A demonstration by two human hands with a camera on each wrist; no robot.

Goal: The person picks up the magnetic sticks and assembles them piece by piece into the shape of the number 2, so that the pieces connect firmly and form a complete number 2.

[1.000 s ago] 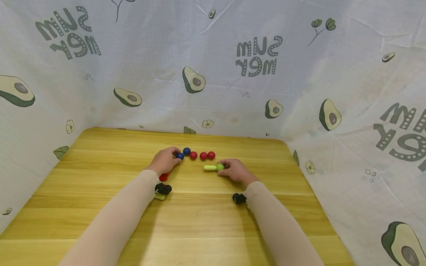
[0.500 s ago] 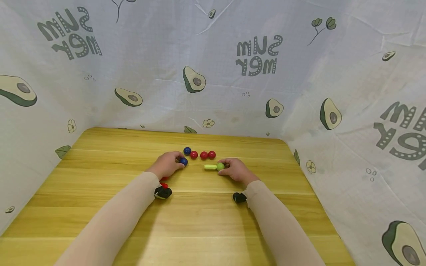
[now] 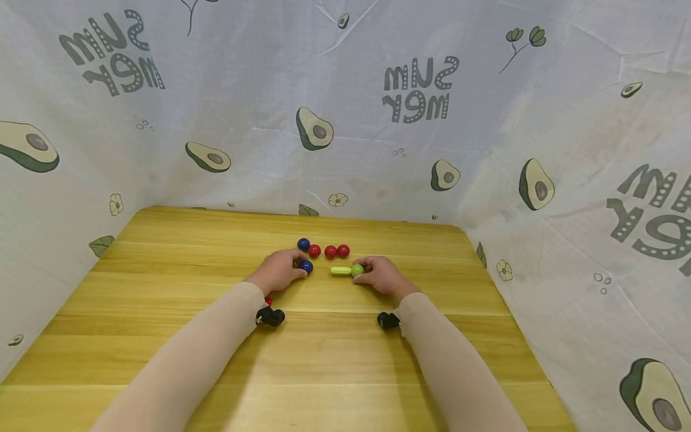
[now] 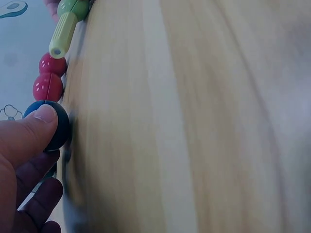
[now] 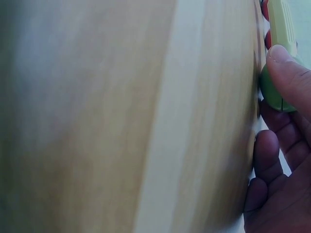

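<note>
My left hand (image 3: pixel 280 270) pinches a dark blue ball (image 3: pixel 306 267) between thumb and fingers, just over the table. In the left wrist view the thumb lies across that blue ball (image 4: pixel 59 127). To the right, my right hand (image 3: pixel 382 276) pinches a green ball (image 3: pixel 357 270). A pale yellow-green ribbed stick (image 3: pixel 341 271) is joined to the green ball and points left at the blue one, with a gap between them. In the right wrist view the thumb presses the green ball (image 5: pixel 273 91) below the stick (image 5: pixel 281 24).
Behind the hands sit another blue ball (image 3: pixel 303 244) and three red balls (image 3: pixel 314 251) in a loose row. A bit of a red piece (image 3: pixel 268 301) shows by the left wrist, mostly hidden. A printed cloth (image 3: pixel 372 162) hangs behind the wooden table (image 3: pixel 335 372).
My left hand has drawn the blue ball away from the row, toward me and to the right, nearer the stick's free end. My right hand has stayed almost still.
</note>
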